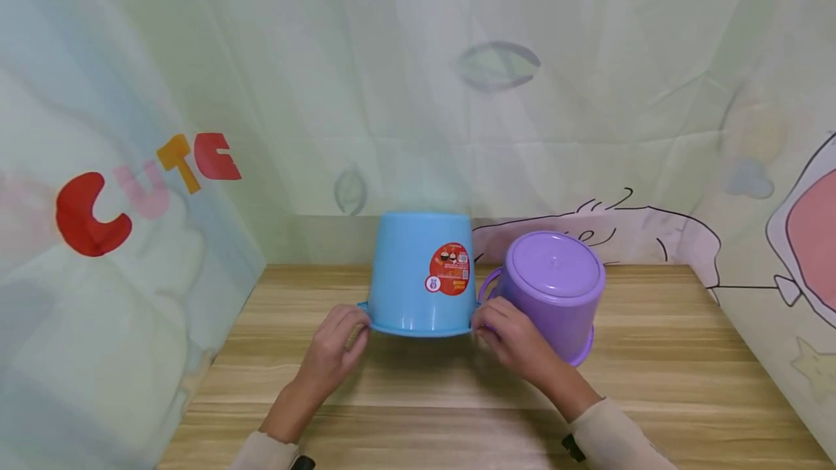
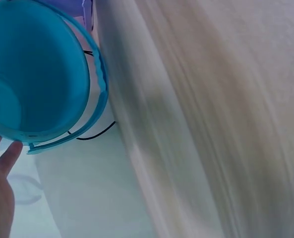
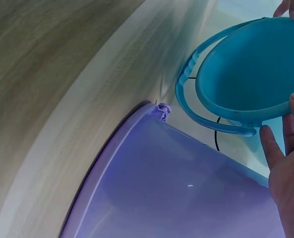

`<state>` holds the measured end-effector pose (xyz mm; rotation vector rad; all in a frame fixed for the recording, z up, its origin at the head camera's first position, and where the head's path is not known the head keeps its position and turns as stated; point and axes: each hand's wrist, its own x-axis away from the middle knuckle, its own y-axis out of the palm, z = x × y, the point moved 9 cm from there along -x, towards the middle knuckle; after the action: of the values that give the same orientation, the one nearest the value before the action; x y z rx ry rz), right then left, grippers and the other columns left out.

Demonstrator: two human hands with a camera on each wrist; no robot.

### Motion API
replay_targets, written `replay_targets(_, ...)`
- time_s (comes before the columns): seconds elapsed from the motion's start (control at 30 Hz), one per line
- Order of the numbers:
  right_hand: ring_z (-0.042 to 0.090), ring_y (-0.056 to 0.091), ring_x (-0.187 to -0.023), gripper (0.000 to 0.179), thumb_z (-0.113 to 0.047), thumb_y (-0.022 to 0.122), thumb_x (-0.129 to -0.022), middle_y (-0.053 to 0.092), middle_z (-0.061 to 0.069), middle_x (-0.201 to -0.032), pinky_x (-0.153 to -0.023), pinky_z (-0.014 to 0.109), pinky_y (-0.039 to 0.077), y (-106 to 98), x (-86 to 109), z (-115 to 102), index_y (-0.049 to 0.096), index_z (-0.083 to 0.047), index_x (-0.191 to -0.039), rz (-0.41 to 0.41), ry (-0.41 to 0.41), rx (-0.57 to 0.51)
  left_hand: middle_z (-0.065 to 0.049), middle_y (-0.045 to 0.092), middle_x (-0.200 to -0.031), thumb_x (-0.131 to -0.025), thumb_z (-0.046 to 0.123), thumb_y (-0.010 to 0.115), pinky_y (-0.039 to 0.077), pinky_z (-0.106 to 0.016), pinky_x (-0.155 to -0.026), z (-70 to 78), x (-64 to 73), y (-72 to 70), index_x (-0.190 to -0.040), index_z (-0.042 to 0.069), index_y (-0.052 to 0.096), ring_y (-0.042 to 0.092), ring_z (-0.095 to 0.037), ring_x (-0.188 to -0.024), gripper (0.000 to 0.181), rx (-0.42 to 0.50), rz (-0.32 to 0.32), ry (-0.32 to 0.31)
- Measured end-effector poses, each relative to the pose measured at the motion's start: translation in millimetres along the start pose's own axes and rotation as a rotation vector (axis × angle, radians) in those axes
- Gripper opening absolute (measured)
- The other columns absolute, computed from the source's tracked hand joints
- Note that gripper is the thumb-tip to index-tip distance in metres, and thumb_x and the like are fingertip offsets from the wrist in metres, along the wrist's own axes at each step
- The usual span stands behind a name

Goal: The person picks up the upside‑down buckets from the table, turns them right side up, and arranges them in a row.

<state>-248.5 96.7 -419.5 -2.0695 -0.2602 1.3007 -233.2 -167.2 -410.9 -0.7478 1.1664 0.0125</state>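
Note:
A light blue bucket (image 1: 411, 267) is held bottom up above the table, a red sticker on its side. At the left of its rim my left hand (image 1: 336, 343) grips it with thumb and fingers. My right hand (image 1: 516, 336) grips the opposite side of the rim. Both wrist views look into the blue bucket's hollow (image 2: 37, 74), with its handle (image 3: 184, 84) hanging loose from the rim. Just right of it, a purple bucket (image 1: 555, 296) stands upside down and slightly tilted in view, close behind my right hand.
The wood-grain table (image 1: 294, 397) runs back to a printed cloth wall (image 1: 405, 93). Cloth sides rise at the left (image 1: 150, 252) and the right (image 1: 771, 238). A purple handle (image 1: 488, 283) sticks out between the two buckets.

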Motion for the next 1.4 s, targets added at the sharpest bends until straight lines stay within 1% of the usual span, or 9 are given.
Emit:
replay_targets(0.17, 0.015, 0.061, -0.096, 0.020, 0.004, 0.075, -0.086, 0.067, 0.000, -0.097, -0.091, 0.018, 0.048, -4, -1.6, 1, 0.065, -0.011, -0.094, 0.019, 0.009, -0.015, -0.009, 0.067, -0.096, -0.103, 0.010, 0.059, 0.053, -0.020, -0.092, 5.3, -6.4, -5.8, -0.095, 0.000, 0.068, 0.064, -0.025, -0.090, 0.016, -0.024, 0.046, 0.034)
replay_targets(0.37, 0.014, 0.060, -0.096, 0.021, 0.004, 0.075, -0.085, 0.065, -0.002, -0.097, -0.089, 0.019, 0.048, -9, -5.0, 0, 0.064, -0.011, -0.095, 0.035, 0.002, -0.014, -0.009, 0.068, -0.096, -0.107, 0.018, 0.055, 0.057, -0.028, -0.083, 11.1, -16.2, -11.8, -0.094, 0.001, 0.070, 0.065, -0.024, -0.089, 0.026, -0.058, 0.080, 0.047)
replay_targets(0.63, 0.017, 0.061, -0.096, 0.028, 0.011, 0.075, -0.080, 0.066, 0.001, -0.099, -0.090, 0.024, 0.049, -21, -9.9, -3, 0.064, -0.009, -0.096, 0.073, -0.004, -0.009, -0.009, 0.069, -0.094, -0.105, 0.018, 0.060, 0.056, -0.028, -0.079, 16.3, -25.8, -20.4, -0.094, 0.000, 0.072, 0.066, -0.024, -0.085, 0.025, -0.062, 0.137, 0.077)
replay_targets(0.77, 0.018, 0.062, -0.097, 0.027, 0.010, 0.076, -0.082, 0.065, 0.002, -0.099, -0.091, 0.023, 0.049, -26, -12.3, -5, 0.064, -0.009, -0.097, 0.081, -0.001, -0.024, -0.010, 0.069, -0.092, -0.105, 0.017, 0.061, 0.057, -0.024, -0.081, 20.9, -29.7, -24.2, -0.093, -0.001, 0.072, 0.066, -0.025, -0.084, 0.024, -0.054, 0.166, 0.111)
replay_targets(0.87, 0.017, 0.062, -0.096, 0.028, 0.011, 0.076, -0.080, 0.065, 0.002, -0.099, -0.091, 0.022, 0.049, -29, -14.0, -9, 0.065, -0.008, -0.097, 0.092, -0.015, -0.033, -0.011, 0.069, -0.092, -0.104, 0.017, 0.062, 0.057, -0.022, -0.083, 23.1, -31.9, -26.5, -0.093, -0.001, 0.073, 0.066, -0.025, -0.083, 0.024, -0.058, 0.177, 0.119)
replay_targets(1.1, 0.017, 0.062, -0.094, 0.027, 0.011, 0.075, -0.080, 0.065, 0.003, -0.097, -0.090, 0.022, 0.050, -36, -19.6, -14, 0.064, -0.006, -0.097, 0.107, -0.033, -0.053, -0.012, 0.070, -0.095, -0.104, 0.018, 0.063, 0.059, -0.028, -0.077, 26.3, -37.3, -31.4, -0.096, -0.001, 0.074, 0.069, -0.025, -0.083, 0.023, -0.079, 0.175, 0.106)
replay_targets(1.2, 0.018, 0.062, -0.093, 0.026, 0.010, 0.075, -0.081, 0.064, 0.003, -0.097, -0.090, 0.022, 0.050, -39, -21.8, -16, 0.063, -0.005, -0.098, 0.110, -0.037, -0.062, -0.012, 0.071, -0.095, -0.104, 0.018, 0.062, 0.060, -0.028, -0.078, 27.6, -40.2, -33.9, -0.097, -0.001, 0.074, 0.069, -0.025, -0.083, 0.023, -0.080, 0.183, 0.106)
replay_targets(1.3, 0.019, 0.062, -0.093, 0.026, 0.009, 0.075, -0.081, 0.063, 0.004, -0.098, -0.090, 0.022, 0.051, -41, -23.4, -17, 0.062, -0.003, -0.099, 0.105, -0.027, -0.068, -0.013, 0.071, -0.094, -0.104, 0.016, 0.063, 0.060, -0.025, -0.079, 28.6, -42.9, -36.2, -0.097, -0.003, 0.074, 0.069, -0.026, -0.081, 0.023, -0.072, 0.197, 0.111)
replay_targets(1.4, 0.019, 0.062, -0.094, 0.024, 0.006, 0.075, -0.084, 0.063, 0.005, -0.100, -0.091, 0.021, 0.051, -43, -23.6, -16, 0.062, -0.002, -0.102, 0.092, -0.002, -0.068, -0.013, 0.071, -0.094, -0.104, 0.017, 0.063, 0.060, -0.028, -0.075, 29.8, -45.3, -37.1, -0.098, -0.003, 0.075, 0.070, -0.025, -0.079, 0.024, -0.070, 0.201, 0.109)
